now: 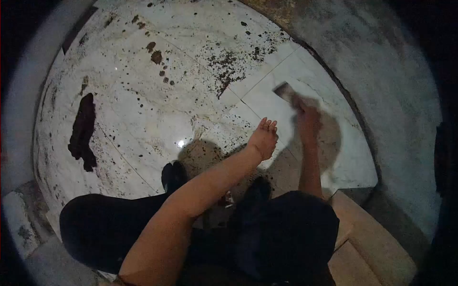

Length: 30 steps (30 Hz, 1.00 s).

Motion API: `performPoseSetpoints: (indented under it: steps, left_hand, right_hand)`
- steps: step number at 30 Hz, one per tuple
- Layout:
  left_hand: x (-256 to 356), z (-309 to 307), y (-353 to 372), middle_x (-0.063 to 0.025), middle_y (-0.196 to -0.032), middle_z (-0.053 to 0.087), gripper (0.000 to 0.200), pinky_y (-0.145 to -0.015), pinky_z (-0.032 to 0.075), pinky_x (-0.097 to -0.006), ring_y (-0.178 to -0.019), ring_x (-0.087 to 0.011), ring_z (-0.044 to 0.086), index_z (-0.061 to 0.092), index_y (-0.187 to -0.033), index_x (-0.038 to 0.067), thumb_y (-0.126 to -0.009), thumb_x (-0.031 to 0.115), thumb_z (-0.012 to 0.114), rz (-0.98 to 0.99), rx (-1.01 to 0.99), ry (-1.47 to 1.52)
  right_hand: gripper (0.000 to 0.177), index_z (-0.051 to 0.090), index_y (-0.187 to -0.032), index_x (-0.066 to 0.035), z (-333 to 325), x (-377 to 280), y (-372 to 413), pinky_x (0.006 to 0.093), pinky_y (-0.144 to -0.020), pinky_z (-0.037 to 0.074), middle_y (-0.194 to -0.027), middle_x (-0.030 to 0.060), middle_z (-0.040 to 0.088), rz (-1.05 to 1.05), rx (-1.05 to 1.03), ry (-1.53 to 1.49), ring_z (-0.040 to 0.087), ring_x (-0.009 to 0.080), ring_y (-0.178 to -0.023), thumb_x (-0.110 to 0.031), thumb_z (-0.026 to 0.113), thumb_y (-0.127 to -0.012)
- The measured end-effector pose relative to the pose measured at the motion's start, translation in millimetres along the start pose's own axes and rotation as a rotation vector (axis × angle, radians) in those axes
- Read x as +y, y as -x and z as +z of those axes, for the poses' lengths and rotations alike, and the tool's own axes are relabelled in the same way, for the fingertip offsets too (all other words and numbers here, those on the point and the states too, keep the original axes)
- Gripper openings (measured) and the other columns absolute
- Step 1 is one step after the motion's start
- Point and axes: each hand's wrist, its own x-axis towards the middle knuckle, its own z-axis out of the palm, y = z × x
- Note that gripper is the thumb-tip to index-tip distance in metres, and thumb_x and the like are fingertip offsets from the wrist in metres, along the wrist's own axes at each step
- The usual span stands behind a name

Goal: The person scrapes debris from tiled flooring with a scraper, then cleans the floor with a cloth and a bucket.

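My right hand (307,121) is wrapped around the handle of a putty knife (285,90), smeared by motion. Its broad flat blade points up and left, over a whiter stretch of the marble-look tiled floor (267,90). Close by on the left, my left hand (265,138) hovers over the tiles with loosely bent fingers and nothing in it. Dark crumbs and flecks (229,66) are scattered in a patch up and left of the blade.
A dark, crumpled cloth-like piece (85,128) lies at the left. Brown blotches (156,56) spot the upper floor. A grey wall (391,86) curves along the right edge. Brown cardboard-like sheets (367,238) sit at lower right. My shoes (174,176) and dark-clothed knees fill the bottom.
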Motion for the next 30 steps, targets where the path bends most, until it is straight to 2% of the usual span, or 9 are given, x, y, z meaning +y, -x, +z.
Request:
performPoseSetpoints:
  steps: [4, 5, 7, 10, 14, 21, 23, 25, 30]
  left_hand:
    - [-85.3, -32.4, -18.7, -0.0114, -0.143, 0.038, 0.052, -0.109, 0.029, -0.045, -0.131, -0.0282, 0.039, 0.04, -0.138, 0.012, -0.091, 0.033, 0.05, 0.066, -0.165, -0.073]
    - [-130.4, -48.2, -20.9, -0.0073, -0.141, 0.043, 0.052, -0.106, 0.034, -0.0457, -0.128, -0.0278, 0.042, 0.04, -0.139, 0.02, -0.091, 0.034, 0.053, 0.036, -0.239, -0.069]
    - [-189.0, -154.9, 17.1, -0.0048, -0.132, 0.052, 0.055, -0.097, 0.044, -0.0454, -0.121, -0.0277, 0.05, 0.038, -0.141, 0.025, -0.09, 0.035, 0.057, -0.057, -0.402, -0.204]
    - [-335.0, -230.9, 84.0, -0.0109, -0.12, 0.06, 0.044, -0.091, 0.048, -0.0432, -0.11, -0.0292, 0.058, 0.054, -0.126, 0.016, -0.087, 0.035, 0.056, -0.297, 0.253, -0.266]
    - [-480.5, -263.7, 220.6, -0.0161, -0.108, 0.064, 0.039, -0.086, 0.049, -0.0467, -0.1, -0.0352, 0.062, 0.058, -0.119, 0.011, -0.091, 0.037, 0.052, -0.655, 0.51, -0.377]
    - [-451.8, -78.8, 399.0, -0.013, -0.108, 0.064, 0.036, -0.082, 0.049, -0.0473, -0.102, -0.0316, 0.061, 0.06, -0.111, 0.008, -0.084, 0.033, 0.058, -1.188, 0.249, -0.118]
    - [-433.6, -21.6, 434.9, -0.0128, -0.11, 0.063, 0.042, -0.086, 0.047, -0.0485, -0.107, -0.0308, 0.059, 0.057, -0.116, 0.008, -0.083, 0.034, 0.06, -1.279, 0.183, -0.086]
    - [-431.2, 38.8, 463.5, -0.014, -0.114, 0.06, 0.048, -0.092, 0.043, -0.051, -0.111, -0.0306, 0.056, 0.053, -0.122, 0.008, -0.082, 0.034, 0.062, -1.502, 0.22, 0.008]
    - [-437.4, 116.2, 510.1, -0.0125, -0.148, 0.03, 0.083, -0.106, 0.031, -0.0531, -0.134, -0.0308, 0.034, 0.02, -0.146, 0.007, -0.081, 0.024, 0.068, -1.837, 0.266, 0.006]
  right_hand:
    - [0.039, 0.057, -0.126, -0.025, 4.2, -45.8, -26.3, 0.0563, -0.09, 0.042, -0.113, 0.0113, 0.058, -0.018, -0.056, -0.147, 0.052, 0.034, -0.112, -0.039, 0.054, -0.09]
    - [0.036, 0.059, -0.124, -0.022, 27.2, -4.6, -24.8, 0.054, -0.091, 0.042, -0.112, 0.0116, 0.059, -0.228, 0.093, -0.315, 0.053, 0.0322, -0.109, -0.037, 0.052, -0.092]
    - [0.036, 0.059, -0.124, -0.021, 18.6, 19.8, -15.9, 0.0524, -0.09, 0.042, -0.111, 0.0118, 0.059, -0.238, 0.047, -0.327, 0.054, 0.032, -0.108, -0.035, 0.054, -0.091]
    - [0.036, 0.059, -0.124, -0.019, 5.3, 23.3, 18.0, 0.0501, -0.089, 0.043, -0.11, 0.0121, 0.059, -0.149, -0.052, -0.242, 0.055, 0.0317, -0.105, -0.033, 0.055, -0.09]
    - [0.037, 0.059, -0.124, -0.016, 8.4, -0.7, 51.7, 0.0469, -0.087, 0.045, -0.109, 0.0126, 0.059, -0.15, -0.058, -0.171, 0.056, 0.0314, -0.102, -0.029, 0.057, -0.09]
    - [0.031, 0.061, -0.117, -0.006, -1.7, -57.5, -18.2, 0.0426, -0.084, 0.047, -0.105, 0.0108, 0.059, -0.51, 0.197, -0.403, 0.058, 0.0279, -0.098, -0.016, 0.061, -0.088]
    - [0.045, 0.053, -0.131, -0.01, -36.2, -66.2, -59.2, 0.04, -0.089, 0.046, -0.107, 0.0146, 0.06, -0.518, -0.006, -0.585, 0.059, 0.0319, -0.099, -0.022, 0.061, -0.089]
    - [0.042, 0.051, -0.131, -0.001, -153.0, -114.3, -26.3, 0.0384, -0.097, 0.041, -0.12, 0.0167, 0.058, -0.45, -0.132, -0.611, 0.054, 0.0277, -0.112, -0.01, 0.057, -0.091]
    - [0.042, 0.052, -0.13, 0.001, -180.9, -87.6, -113.2, 0.0417, -0.103, 0.037, -0.13, 0.0212, 0.053, -0.585, -0.335, -0.458, 0.048, 0.0294, -0.123, -0.016, 0.058, -0.091]
